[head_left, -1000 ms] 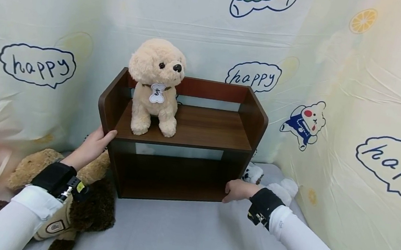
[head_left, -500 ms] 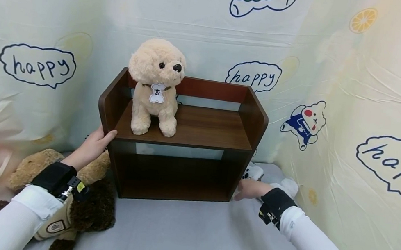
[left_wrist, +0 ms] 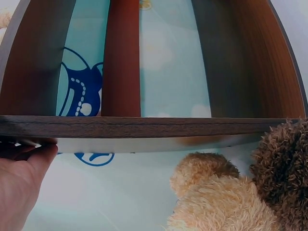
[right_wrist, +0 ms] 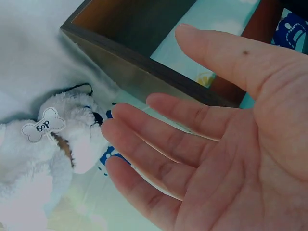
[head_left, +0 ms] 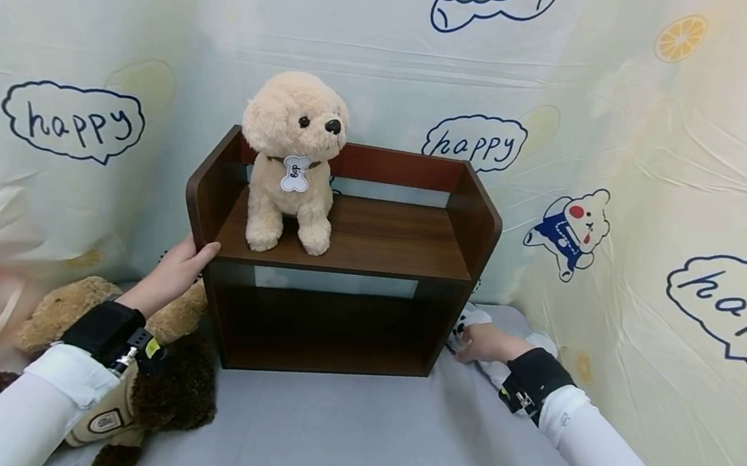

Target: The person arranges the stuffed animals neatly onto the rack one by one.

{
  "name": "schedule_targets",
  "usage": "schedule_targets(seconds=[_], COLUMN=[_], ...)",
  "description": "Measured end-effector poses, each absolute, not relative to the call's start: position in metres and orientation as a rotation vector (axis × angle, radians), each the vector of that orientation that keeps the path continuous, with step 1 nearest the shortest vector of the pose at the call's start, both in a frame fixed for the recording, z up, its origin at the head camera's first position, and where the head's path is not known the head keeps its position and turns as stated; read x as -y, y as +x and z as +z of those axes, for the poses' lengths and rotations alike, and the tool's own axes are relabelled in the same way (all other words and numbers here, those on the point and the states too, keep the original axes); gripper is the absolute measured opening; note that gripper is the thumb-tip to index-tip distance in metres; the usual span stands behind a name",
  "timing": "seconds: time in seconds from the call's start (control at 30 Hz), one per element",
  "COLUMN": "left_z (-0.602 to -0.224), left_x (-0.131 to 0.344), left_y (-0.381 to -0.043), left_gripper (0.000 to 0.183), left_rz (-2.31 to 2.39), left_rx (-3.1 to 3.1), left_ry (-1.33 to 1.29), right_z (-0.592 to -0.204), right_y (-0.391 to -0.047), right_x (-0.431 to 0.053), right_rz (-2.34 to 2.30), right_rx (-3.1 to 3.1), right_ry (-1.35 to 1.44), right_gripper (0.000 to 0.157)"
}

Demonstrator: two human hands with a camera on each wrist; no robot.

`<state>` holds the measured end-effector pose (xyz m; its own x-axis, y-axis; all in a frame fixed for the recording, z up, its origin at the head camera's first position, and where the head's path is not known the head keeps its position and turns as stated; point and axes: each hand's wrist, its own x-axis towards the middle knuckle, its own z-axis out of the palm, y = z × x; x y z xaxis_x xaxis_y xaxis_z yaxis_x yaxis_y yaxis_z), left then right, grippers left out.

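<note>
A dark brown two-tier shelf [head_left: 400,240] stands on the grey surface, with a cream plush dog [head_left: 298,132] upright at the left of its upper tier. My left hand [head_left: 177,272] holds the shelf's left side panel near the middle board; its fingers are partly hidden behind the panel. To the right of the shelf, my right hand [head_left: 488,344] is apart from the panel and reaches over a white plush dog [right_wrist: 48,159]. In the right wrist view its palm and relaxed fingers [right_wrist: 159,130] show nothing held. The white dog lies mostly hidden behind the hand in the head view.
A large brown plush toy [head_left: 173,379] slumps at the left beneath my left forearm. Printed fabric walls [head_left: 380,57] close in the back and both sides. Grey cloth surface [head_left: 335,444] extends in front of the shelf.
My right hand has let go of the shelf's lower right edge and moved right, to the white plush dog. My left hand and the shelf have stayed in place.
</note>
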<state>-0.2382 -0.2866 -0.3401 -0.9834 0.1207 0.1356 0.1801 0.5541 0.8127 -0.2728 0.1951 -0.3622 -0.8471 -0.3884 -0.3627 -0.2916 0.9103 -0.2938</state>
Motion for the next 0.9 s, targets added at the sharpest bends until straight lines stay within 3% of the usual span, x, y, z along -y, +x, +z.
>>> schedule_targets(seconds=[0.9], left_z=[-0.340], left_x=[0.286], left_y=[-0.237], left_gripper=[0.063], left_rz=[-1.462], left_rx=[2.696], left_ry=[-0.279], right_z=[-0.386], right_y=[-0.298], right_x=[-0.232], right_rz=[-0.390], right_rx=[-2.831], right_ry=[-0.428], right_gripper=[0.038])
